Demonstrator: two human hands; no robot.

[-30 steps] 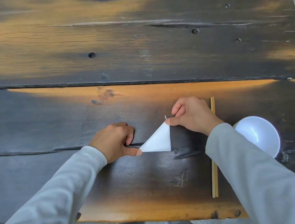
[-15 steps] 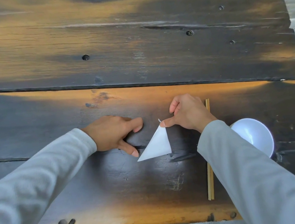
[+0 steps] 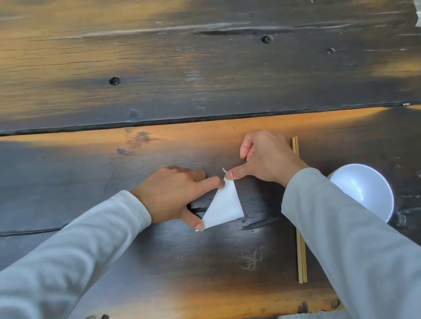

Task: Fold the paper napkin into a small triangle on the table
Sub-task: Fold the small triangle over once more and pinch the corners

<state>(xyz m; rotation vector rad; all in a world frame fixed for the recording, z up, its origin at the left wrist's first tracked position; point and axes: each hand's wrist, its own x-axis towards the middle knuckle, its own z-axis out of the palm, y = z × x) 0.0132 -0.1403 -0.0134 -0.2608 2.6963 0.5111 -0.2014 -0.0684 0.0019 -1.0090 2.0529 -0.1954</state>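
A white paper napkin point(image 3: 224, 206), folded into a small triangle, lies flat on the dark wooden table point(image 3: 194, 77). My left hand point(image 3: 174, 195) rests on the table to its left, with the thumb on the napkin's lower left corner and the index finger reaching to its top tip. My right hand point(image 3: 267, 160) is above and to the right, its thumb pressing the same top tip while the other fingers curl. Both hands touch the napkin and pin it down.
A pair of wooden chopsticks point(image 3: 301, 254) lies lengthwise to the right of the napkin, partly under my right arm. A white bowl point(image 3: 362, 189) stands further right. The table's near edge point(image 3: 196, 317) runs just below my arms.
My left index finger has stretched right along the napkin's upper left edge until it meets the top tip. The left thumb stays on the lower left corner. My right thumb has stayed on the tip.
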